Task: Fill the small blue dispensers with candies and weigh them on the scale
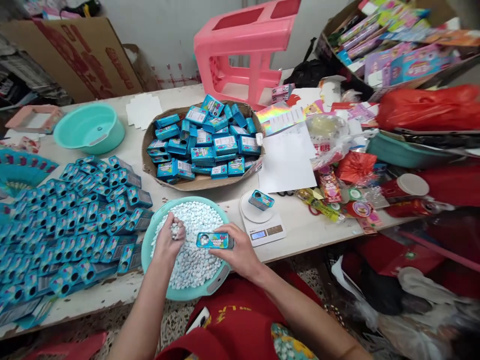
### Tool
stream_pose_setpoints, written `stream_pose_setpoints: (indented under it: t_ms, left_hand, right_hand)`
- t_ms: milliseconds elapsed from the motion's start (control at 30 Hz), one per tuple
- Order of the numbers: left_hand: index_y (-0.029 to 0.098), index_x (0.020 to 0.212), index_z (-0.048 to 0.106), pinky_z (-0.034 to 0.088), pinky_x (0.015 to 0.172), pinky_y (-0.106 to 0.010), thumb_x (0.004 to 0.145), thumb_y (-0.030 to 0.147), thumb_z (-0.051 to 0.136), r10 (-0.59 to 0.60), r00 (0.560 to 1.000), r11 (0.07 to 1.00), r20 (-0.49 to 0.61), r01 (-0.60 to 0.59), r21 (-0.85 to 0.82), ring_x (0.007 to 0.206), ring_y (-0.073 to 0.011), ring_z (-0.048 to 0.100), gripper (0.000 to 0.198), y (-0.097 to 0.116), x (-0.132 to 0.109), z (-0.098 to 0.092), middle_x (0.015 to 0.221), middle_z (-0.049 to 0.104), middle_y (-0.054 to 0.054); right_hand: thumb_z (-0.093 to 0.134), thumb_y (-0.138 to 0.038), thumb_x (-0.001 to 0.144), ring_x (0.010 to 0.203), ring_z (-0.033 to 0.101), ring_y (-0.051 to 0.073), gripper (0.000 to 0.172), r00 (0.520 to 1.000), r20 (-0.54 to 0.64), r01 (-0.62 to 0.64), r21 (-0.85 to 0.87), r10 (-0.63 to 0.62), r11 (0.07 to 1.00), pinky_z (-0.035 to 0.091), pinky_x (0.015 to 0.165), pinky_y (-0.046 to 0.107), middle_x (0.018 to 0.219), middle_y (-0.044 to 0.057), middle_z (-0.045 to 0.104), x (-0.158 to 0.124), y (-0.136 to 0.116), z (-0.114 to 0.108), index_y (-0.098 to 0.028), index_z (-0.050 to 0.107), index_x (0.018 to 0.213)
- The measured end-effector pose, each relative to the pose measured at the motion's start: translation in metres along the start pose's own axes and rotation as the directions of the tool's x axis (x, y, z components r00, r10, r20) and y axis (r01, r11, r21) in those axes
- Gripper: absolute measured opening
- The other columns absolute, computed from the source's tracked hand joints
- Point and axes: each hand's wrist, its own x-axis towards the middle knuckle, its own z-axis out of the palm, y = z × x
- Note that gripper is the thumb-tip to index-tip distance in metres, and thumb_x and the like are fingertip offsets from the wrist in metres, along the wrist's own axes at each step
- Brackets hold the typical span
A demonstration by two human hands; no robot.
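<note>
A turquoise basin [147, 249] full of small white candies [198, 215] sits at the table's front edge. Over its left side, my left hand [170, 237] is closed around a handful of the candies. My right hand [240, 248] grips a small blue candy box [219, 240] over the basin's right side; white candies show in the round hole at its left end. Just right of the basin stands a white kitchen scale [270, 230], its display lit but too small to read. Another blue candy box [261, 199] lies on the scale's plate.
A cardboard tray [195, 185] heaped with blue boxes lies behind the basin. Rows of blue boxes [82, 215] with round holes cover the left side. An empty turquoise bowl [90, 132] and a pink stool [243, 42] stand at the back. Wrappers and a red-lidded clutter of packs [356, 170] crowd the right.
</note>
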Motion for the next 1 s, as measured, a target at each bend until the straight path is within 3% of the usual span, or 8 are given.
stream_pose_setpoints:
  t_ms: [100, 267, 367, 433, 533, 667, 800, 1000]
  left_hand:
    - [0.017, 0.064, 0.043, 0.02, 0.029, -0.015, 0.086, 0.039, 0.056, 0.005, 0.991, 0.999, 0.132, -0.012, 0.053, 0.03, -0.0041, 0.032, 0.033, -0.029, 0.011, 0.034, 0.045, 0.039, 0.007]
    - [0.017, 0.06, 0.042, 0.017, 0.031, -0.015, 0.071, 0.052, 0.069, 0.11, 0.949, 0.984, 0.296, -0.146, 0.105, 0.032, -0.0027, 0.031, 0.046, -0.092, 0.034, 0.139, 0.044, 0.038, 0.007]
    - [0.016, 0.058, 0.044, 0.019, 0.032, -0.016, 0.069, 0.054, 0.069, 0.211, 0.924, 0.958, 0.32, -0.26, 0.119, 0.034, -0.0031, 0.034, 0.047, -0.125, 0.054, 0.191, 0.046, 0.04, 0.006]
    - [0.016, 0.056, 0.045, 0.022, 0.033, -0.017, 0.07, 0.051, 0.069, 0.291, 0.904, 0.928, 0.313, -0.347, 0.138, 0.035, -0.0038, 0.036, 0.045, -0.14, 0.066, 0.212, 0.047, 0.041, 0.006]
    - [0.016, 0.052, 0.045, 0.028, 0.036, -0.018, 0.074, 0.048, 0.067, 0.38, 0.867, 0.876, 0.321, -0.449, 0.176, 0.037, -0.0053, 0.04, 0.044, -0.155, 0.077, 0.226, 0.045, 0.043, 0.005]
    - [0.016, 0.052, 0.048, 0.038, 0.043, -0.02, 0.075, 0.045, 0.066, 0.447, 0.839, 0.841, 0.309, -0.512, 0.176, 0.044, -0.0079, 0.049, 0.041, -0.161, 0.078, 0.23, 0.047, 0.047, 0.004]
    - [0.017, 0.056, 0.048, 0.04, 0.044, -0.02, 0.074, 0.047, 0.066, 0.425, 0.862, 0.859, 0.276, -0.48, 0.175, 0.046, -0.0089, 0.051, 0.04, -0.163, 0.076, 0.235, 0.05, 0.047, 0.004]
    - [0.017, 0.057, 0.043, 0.031, 0.039, -0.018, 0.07, 0.05, 0.069, 0.408, 0.876, 0.887, 0.257, -0.447, 0.115, 0.043, -0.0061, 0.045, 0.044, -0.162, 0.077, 0.239, 0.05, 0.041, 0.006]
  right_hand:
    - [0.081, -0.027, 0.064, 0.09, 0.06, 0.018, 0.037, 0.994, -0.08, -0.076, 0.002, 0.076, 0.997, 0.047, 0.08, 0.029, 0.095, 0.002, 0.062, -0.015, 0.006, -0.031, -0.022, 0.064, 0.097]
    - [0.076, -0.03, 0.071, 0.093, 0.059, 0.02, 0.032, 0.93, -0.332, -0.184, -0.042, 0.16, 0.982, 0.047, 0.083, 0.032, 0.099, 0.004, 0.061, -0.04, 0.03, -0.092, -0.022, 0.063, 0.099]
    - [0.074, -0.031, 0.073, 0.094, 0.059, 0.02, 0.031, 0.872, -0.456, -0.239, -0.079, 0.178, 0.968, 0.047, 0.083, 0.033, 0.099, 0.004, 0.061, -0.049, 0.047, -0.124, -0.021, 0.062, 0.1]
    - [0.074, -0.032, 0.072, 0.093, 0.058, 0.02, 0.031, 0.837, -0.515, -0.266, -0.09, 0.184, 0.96, 0.046, 0.083, 0.033, 0.099, 0.004, 0.061, -0.053, 0.057, -0.141, -0.021, 0.062, 0.099]
    - [0.074, -0.033, 0.072, 0.093, 0.058, 0.02, 0.032, 0.793, -0.572, -0.303, -0.068, 0.211, 0.951, 0.047, 0.082, 0.032, 0.098, 0.004, 0.06, -0.057, 0.07, -0.158, -0.021, 0.062, 0.099]
    - [0.074, -0.034, 0.071, 0.09, 0.058, 0.019, 0.033, 0.763, -0.588, -0.344, -0.016, 0.269, 0.939, 0.047, 0.081, 0.033, 0.098, 0.003, 0.06, -0.057, 0.081, -0.17, -0.021, 0.061, 0.099]
    - [0.073, -0.034, 0.071, 0.089, 0.058, 0.019, 0.033, 0.759, -0.578, -0.361, 0.01, 0.3, 0.932, 0.047, 0.08, 0.032, 0.097, 0.003, 0.06, -0.054, 0.086, -0.172, -0.021, 0.061, 0.099]
    - [0.073, -0.036, 0.071, 0.086, 0.059, 0.019, 0.034, 0.765, -0.575, -0.36, -0.009, 0.289, 0.933, 0.047, 0.08, 0.034, 0.095, 0.003, 0.06, -0.053, 0.089, -0.173, -0.02, 0.061, 0.099]
